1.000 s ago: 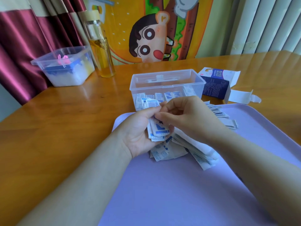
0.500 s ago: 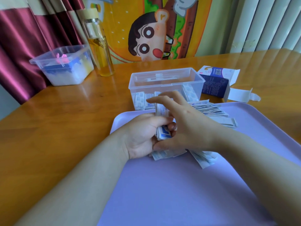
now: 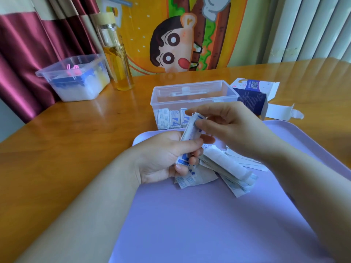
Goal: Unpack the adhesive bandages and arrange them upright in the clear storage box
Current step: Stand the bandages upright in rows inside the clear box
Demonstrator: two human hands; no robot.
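The left hand (image 3: 167,158) is gripping a bundle of bandages (image 3: 190,130) while the right hand (image 3: 226,126) is pinching its top, over the tray (image 3: 209,224).

On the counter (image 3: 66,149) lies a tray (image 3: 209,224) with a pile of bandages (image 3: 228,168) on its far part. Behind it stands the storage box (image 3: 193,95), upright bandages (image 3: 171,119) inside, a carton (image 3: 250,99) to its right, a bottle (image 3: 117,59) and tub (image 3: 76,80) back left.
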